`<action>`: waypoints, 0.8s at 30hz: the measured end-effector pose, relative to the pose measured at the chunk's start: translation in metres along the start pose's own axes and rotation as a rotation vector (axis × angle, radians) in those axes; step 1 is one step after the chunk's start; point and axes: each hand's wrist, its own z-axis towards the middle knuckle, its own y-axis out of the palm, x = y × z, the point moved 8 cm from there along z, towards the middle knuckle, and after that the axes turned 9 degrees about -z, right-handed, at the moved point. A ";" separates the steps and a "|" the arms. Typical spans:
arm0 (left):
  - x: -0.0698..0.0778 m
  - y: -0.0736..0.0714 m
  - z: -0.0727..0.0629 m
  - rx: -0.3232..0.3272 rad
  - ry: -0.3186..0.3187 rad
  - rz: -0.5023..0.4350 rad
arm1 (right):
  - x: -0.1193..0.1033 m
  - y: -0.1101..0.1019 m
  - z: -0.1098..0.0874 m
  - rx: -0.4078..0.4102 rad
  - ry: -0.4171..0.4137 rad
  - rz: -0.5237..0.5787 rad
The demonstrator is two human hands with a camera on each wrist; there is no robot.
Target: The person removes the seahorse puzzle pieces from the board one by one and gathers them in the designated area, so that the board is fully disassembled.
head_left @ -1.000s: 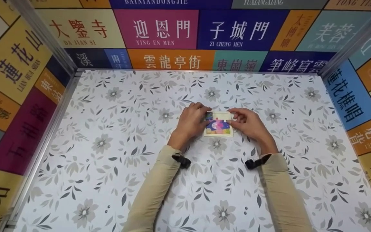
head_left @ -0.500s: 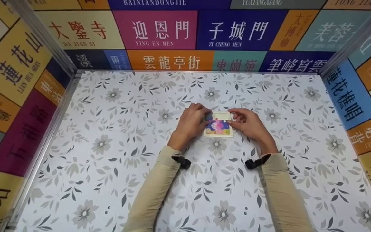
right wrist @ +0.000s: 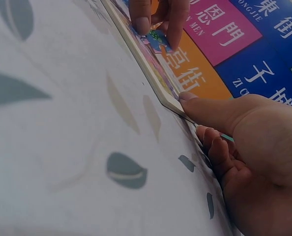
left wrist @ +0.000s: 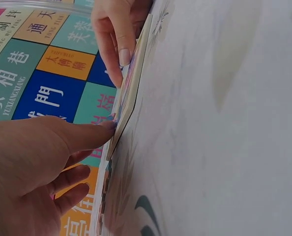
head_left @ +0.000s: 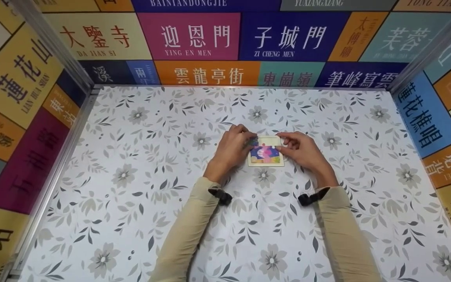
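Note:
A small jigsaw puzzle tray with a cream border lies on the patterned tabletop. Joined pieces in purple, pink and yellow fill its near part; the far right strip shows bare cream. At the tray's far left corner, my left hand pinches a blue-green puzzle piece between thumb and fingers, partly hidden by them. My right hand grips the tray's right edge, its thumb on the border in the right wrist view. From the left wrist view the tray appears almost edge-on.
The tabletop has a white covering with grey flowers and leaves. Panels with colourful lettering stand along the back and both sides, with a metal rail at the left edge. Dark straps sit at both wrists.
The blue-green piece shifts slightly to the left and looks more tilted under my left fingers. My right hand and the tray stay practically still.

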 end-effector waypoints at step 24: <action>-0.014 -0.017 -0.008 0.039 0.000 -0.044 | 0.000 0.000 0.001 0.006 0.011 -0.006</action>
